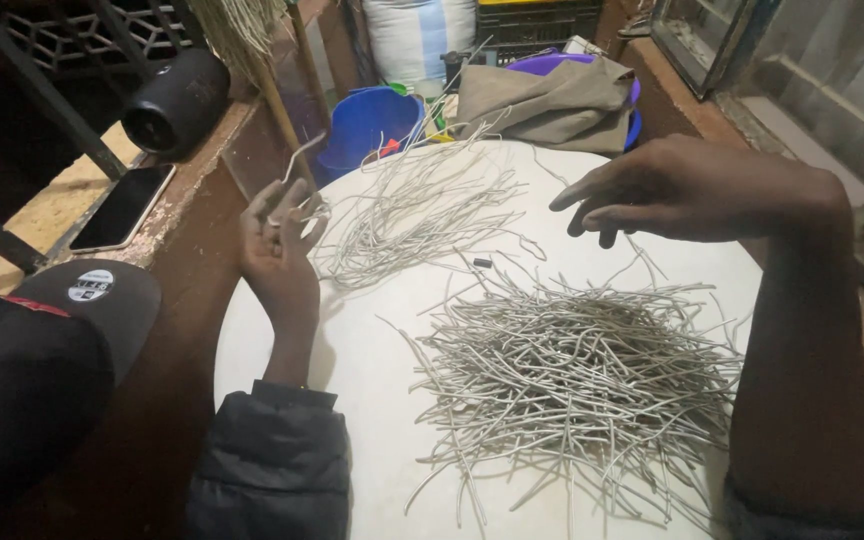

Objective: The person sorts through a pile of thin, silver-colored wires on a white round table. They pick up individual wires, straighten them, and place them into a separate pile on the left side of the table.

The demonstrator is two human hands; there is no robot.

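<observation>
In the head view, we see our left hand [277, 235] raised at the left edge of the round white table [372, 370], fingers pinching one thin grey strand [299, 158] that stands nearly upright above them. Our right hand [672, 190] hovers released, fingers spread, above the big pile of cut strands [577, 375], which lies below it and nearer than the looser heap [412, 215] between both hands.
</observation>
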